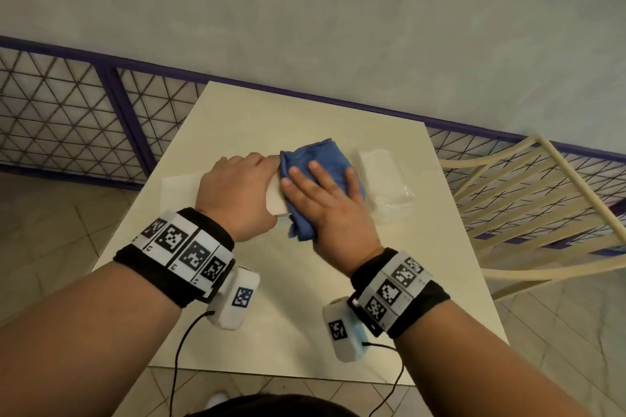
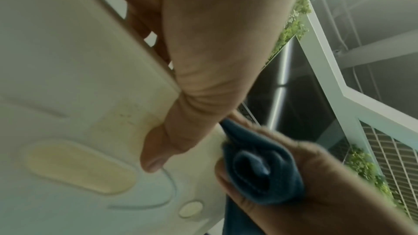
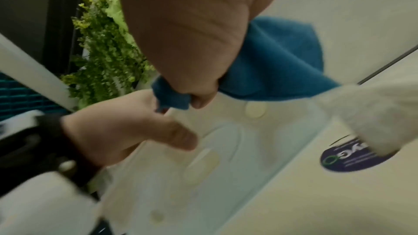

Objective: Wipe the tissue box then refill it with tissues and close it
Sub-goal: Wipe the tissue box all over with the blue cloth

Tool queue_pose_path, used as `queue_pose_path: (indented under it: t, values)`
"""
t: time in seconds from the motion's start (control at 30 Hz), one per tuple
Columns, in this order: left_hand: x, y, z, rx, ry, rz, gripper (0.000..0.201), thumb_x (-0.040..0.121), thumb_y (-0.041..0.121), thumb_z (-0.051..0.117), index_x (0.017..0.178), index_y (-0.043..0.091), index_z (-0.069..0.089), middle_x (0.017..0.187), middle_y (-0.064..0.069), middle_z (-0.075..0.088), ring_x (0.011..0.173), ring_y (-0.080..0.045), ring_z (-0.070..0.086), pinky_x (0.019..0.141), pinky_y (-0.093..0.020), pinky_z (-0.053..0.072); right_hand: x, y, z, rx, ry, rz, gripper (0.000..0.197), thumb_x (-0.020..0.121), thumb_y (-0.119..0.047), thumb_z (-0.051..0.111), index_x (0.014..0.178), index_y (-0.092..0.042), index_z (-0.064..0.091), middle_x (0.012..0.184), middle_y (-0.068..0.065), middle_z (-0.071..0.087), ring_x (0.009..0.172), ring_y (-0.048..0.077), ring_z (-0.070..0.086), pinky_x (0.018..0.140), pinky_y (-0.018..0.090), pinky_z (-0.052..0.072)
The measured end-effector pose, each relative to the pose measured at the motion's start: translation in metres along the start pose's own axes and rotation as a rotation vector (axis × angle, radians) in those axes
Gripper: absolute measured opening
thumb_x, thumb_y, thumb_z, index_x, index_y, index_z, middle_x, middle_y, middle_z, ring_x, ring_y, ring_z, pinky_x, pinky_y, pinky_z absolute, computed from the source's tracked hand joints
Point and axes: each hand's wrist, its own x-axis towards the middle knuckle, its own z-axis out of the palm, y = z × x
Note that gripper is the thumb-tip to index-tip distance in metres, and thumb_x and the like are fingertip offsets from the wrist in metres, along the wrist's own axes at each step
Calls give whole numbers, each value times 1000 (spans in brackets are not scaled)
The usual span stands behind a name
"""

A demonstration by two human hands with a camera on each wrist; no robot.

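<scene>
Right hand lies flat, fingers spread, pressing blue cloth onto the tissue box; thumb pinches a cloth fold underneath (wrist view). Left hand grips the box's left end, thumb curled on its near face. Box sits mid-worktop. Tissue pack in clear wrap just right of cloth. Pale chair and mesh fence beyond.

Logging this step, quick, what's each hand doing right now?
Left hand: grips the tissue box, steadying it.
Right hand: presses the blue cloth onto the box, thumb pinching it.
</scene>
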Motion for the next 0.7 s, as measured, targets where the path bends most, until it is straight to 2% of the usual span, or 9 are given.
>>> queue_pose_path:
  t: [0.1, 0.2, 0.27, 0.33, 0.4, 0.47, 0.53, 0.63, 0.7]
  values:
    - [1, -3, -7, 14, -7, -19, 63, 66, 38, 69, 124, 36, 44, 111, 7, 56, 98, -23, 53, 70, -30, 30, -7, 21, -2, 292, 90, 187, 76, 74, -5, 65, 144, -14, 35, 150, 10, 37, 139, 31, 32, 109, 58, 33]
    - [3, -5, -10, 6, -7, -20, 65, 65, 38, 70, 124, 37, 43, 110, 7, 56, 97, -23, 53, 70, -30, 30, -4, 8, 3, 392, 108, 378, 83, 77, 7, 64, 147, -10, 24, 154, 17, 27, 138, 35, 34, 113, 40, 29]
    - [4, -5, -9, 20, -11, -13, 67, 64, 38, 71, 125, 36, 43, 111, 5, 56, 98, -24, 53, 71, -30, 29, -1, -7, 10, 285, 101, 329, 80, 75, 4, 67, 145, -7, 30, 153, 19, 29, 139, 39, 29, 113, 46, 23]
    - [4, -4, -8, 35, -14, -10, 65, 65, 39, 71, 124, 35, 44, 112, 4, 57, 99, -25, 54, 71, -30, 29, 1, -18, 15, 145, 75, 209, 70, 77, -10, 66, 141, -8, 39, 149, 15, 39, 139, 36, 32, 114, 55, 16]
    - [1, -4, -6, 6, -9, -17, 60, 67, 40, 70, 121, 31, 47, 111, 2, 57, 99, -26, 54, 73, -31, 30, 1, -23, 15, 48, 66, 71, 56, 85, -32, 54, 138, -15, 45, 146, 7, 46, 137, 29, 39, 113, 49, 11]
    - [-2, -4, -3, -34, -5, -26, 60, 67, 41, 72, 121, 28, 49, 111, 2, 57, 100, -27, 54, 73, -30, 29, -1, -19, 10, 54, 92, 29, 55, 85, -44, 49, 137, -24, 48, 145, -1, 47, 138, 23, 37, 114, 47, 13]
    - [-4, -3, -1, -45, -14, -20, 69, 66, 42, 75, 127, 31, 46, 116, 3, 57, 102, -26, 53, 73, -30, 28, -3, -8, 4, 252, 142, 138, 56, 86, -44, 49, 138, -25, 47, 149, -4, 41, 142, 20, 25, 117, 43, 14]
    - [-8, -8, 0, -101, -27, -37, 75, 66, 43, 74, 132, 37, 39, 121, 6, 54, 105, -24, 50, 72, -31, 33, -4, 8, 3, 798, 144, 315, 56, 89, -38, 43, 142, -26, 36, 155, -5, 23, 147, 14, 15, 121, 32, 14]
    - [-10, -14, 2, -171, -24, -60, 78, 64, 44, 76, 132, 40, 36, 124, 9, 52, 109, -23, 49, 77, -34, 39, -6, 13, 4, 997, 103, 389, 54, 89, -40, 42, 142, -43, 27, 156, 1, 29, 145, 18, 24, 121, 39, 20]
